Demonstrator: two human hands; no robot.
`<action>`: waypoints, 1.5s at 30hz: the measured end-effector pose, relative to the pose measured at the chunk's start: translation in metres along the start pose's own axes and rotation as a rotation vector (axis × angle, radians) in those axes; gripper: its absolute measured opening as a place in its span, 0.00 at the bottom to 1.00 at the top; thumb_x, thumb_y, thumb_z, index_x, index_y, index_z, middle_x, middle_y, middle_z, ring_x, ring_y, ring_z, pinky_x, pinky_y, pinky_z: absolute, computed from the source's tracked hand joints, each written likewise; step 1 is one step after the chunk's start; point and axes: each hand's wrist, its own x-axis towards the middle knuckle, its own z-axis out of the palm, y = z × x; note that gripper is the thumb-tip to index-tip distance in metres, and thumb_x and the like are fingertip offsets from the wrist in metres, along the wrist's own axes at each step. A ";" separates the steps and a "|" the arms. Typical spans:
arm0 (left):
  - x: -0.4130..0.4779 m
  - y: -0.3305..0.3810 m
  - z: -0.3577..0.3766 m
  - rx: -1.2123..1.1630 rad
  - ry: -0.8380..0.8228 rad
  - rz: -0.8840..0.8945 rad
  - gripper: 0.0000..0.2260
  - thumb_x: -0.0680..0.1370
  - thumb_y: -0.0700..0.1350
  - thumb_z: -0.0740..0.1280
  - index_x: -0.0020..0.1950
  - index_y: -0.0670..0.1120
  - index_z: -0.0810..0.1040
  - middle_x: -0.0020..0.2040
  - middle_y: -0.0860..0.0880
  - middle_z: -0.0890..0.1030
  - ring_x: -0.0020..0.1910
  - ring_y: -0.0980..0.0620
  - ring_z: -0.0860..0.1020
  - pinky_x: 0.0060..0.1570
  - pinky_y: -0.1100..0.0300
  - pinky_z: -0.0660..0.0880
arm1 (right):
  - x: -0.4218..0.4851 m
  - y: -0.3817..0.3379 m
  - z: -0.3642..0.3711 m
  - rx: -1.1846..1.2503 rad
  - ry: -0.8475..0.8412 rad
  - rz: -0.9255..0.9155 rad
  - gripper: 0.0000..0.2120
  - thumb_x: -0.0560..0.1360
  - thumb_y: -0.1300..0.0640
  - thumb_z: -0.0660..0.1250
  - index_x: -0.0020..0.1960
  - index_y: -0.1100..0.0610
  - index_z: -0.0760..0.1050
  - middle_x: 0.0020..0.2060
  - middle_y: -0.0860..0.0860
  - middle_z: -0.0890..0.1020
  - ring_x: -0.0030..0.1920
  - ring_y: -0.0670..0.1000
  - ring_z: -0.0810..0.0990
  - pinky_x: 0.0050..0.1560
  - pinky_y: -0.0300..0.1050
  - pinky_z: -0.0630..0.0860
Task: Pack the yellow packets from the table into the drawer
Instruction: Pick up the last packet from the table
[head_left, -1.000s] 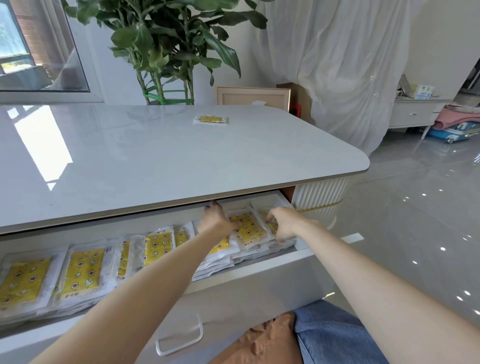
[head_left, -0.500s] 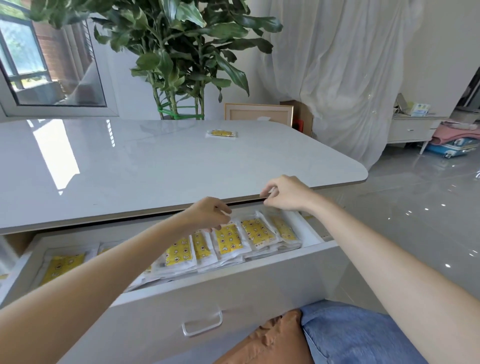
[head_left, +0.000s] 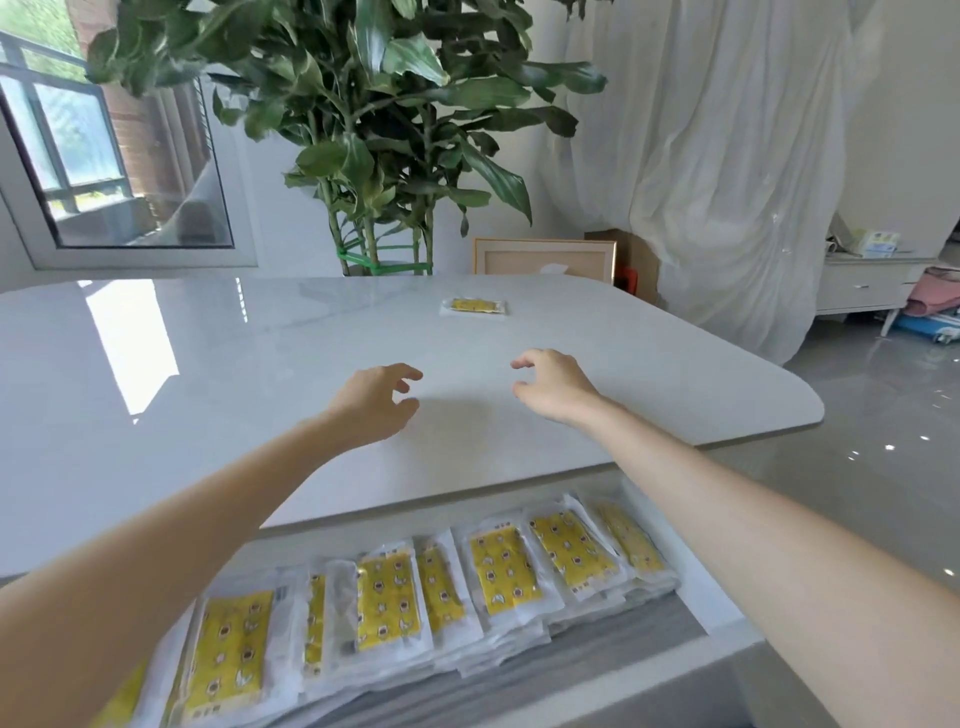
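Observation:
One yellow packet (head_left: 474, 306) in clear wrap lies flat on the far side of the white table (head_left: 208, 374). Below the table's near edge the drawer (head_left: 691, 587) stands pulled out, filled with a row of several overlapping yellow packets (head_left: 501, 569). My left hand (head_left: 376, 402) hovers over the middle of the tabletop, fingers apart and curled, holding nothing. My right hand (head_left: 553, 382) hovers beside it to the right, also open and empty. Both hands are well short of the lone packet.
A large leafy potted plant (head_left: 374, 130) stands behind the table's far edge, with a framed board (head_left: 543, 257) and draped white sheeting (head_left: 727, 171) to its right. A low white cabinet (head_left: 862, 283) sits at the far right on the glossy grey floor.
Both hands have left the drawer and risen over the tabletop, reaching forward toward the far packet. The view has tilted up and moved closer to the table.

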 end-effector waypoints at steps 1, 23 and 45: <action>0.013 -0.008 0.003 0.047 0.002 -0.002 0.18 0.79 0.46 0.63 0.69 0.50 0.70 0.64 0.47 0.76 0.60 0.46 0.75 0.58 0.56 0.72 | 0.015 0.000 0.007 -0.019 -0.009 -0.004 0.21 0.78 0.59 0.60 0.71 0.56 0.68 0.70 0.54 0.68 0.69 0.54 0.68 0.66 0.48 0.69; 0.213 -0.068 0.034 0.286 0.124 0.150 0.17 0.81 0.51 0.53 0.68 0.56 0.71 0.68 0.52 0.70 0.67 0.47 0.66 0.66 0.52 0.63 | 0.278 0.034 0.086 -0.282 0.014 0.091 0.23 0.82 0.53 0.46 0.74 0.55 0.62 0.76 0.47 0.60 0.75 0.54 0.58 0.74 0.59 0.51; 0.059 -0.071 0.006 -0.053 0.253 0.090 0.25 0.76 0.43 0.66 0.72 0.53 0.67 0.73 0.49 0.66 0.71 0.48 0.66 0.68 0.57 0.64 | 0.041 -0.036 0.072 -0.061 0.006 -0.281 0.18 0.81 0.57 0.54 0.66 0.57 0.75 0.69 0.47 0.73 0.69 0.51 0.70 0.71 0.52 0.63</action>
